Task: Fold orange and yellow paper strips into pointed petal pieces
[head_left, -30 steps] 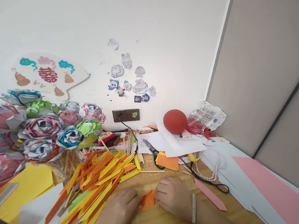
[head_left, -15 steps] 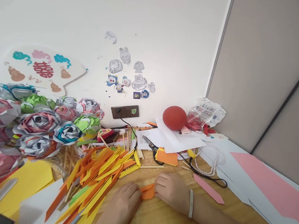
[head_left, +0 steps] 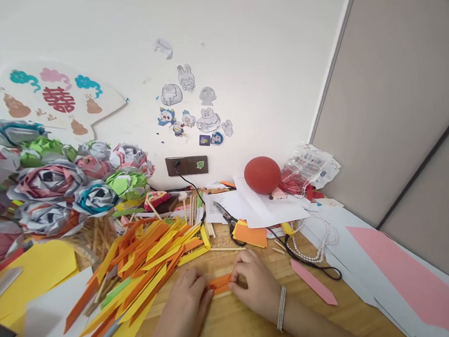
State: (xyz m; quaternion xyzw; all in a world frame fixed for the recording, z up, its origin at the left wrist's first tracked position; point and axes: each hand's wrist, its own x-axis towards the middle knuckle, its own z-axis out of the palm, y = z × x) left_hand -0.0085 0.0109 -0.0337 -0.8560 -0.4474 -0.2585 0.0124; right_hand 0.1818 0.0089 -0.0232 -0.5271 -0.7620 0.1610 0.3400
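Observation:
A narrow folded strip of orange paper [head_left: 220, 283] lies low over the wooden table between my two hands. My left hand [head_left: 191, 298] has its fingers closed at the strip's left end, hiding that end. At the right end, my right hand [head_left: 253, 280] pinches the strip between thumb and forefinger. A sparkly bracelet circles my right wrist. Left of my left hand spreads a pile of folded orange and yellow paper strips [head_left: 149, 259]. Beyond my right hand lie scissors [head_left: 229, 219] and small orange paper pieces [head_left: 250, 234].
Paper flowers [head_left: 50, 181] fill the left side. At the back sits a red balloon [head_left: 262, 175] on white paper [head_left: 259, 210]. A pearl string [head_left: 325, 238], a black cord and a pink strip [head_left: 313, 281] lie to the right, near large white and pink sheets [head_left: 410, 267].
The orange paper between my hands now looks narrower and flatter. My right hand's fingers have lifted into a thumb-and-forefinger pinch. The camera view has shifted slightly.

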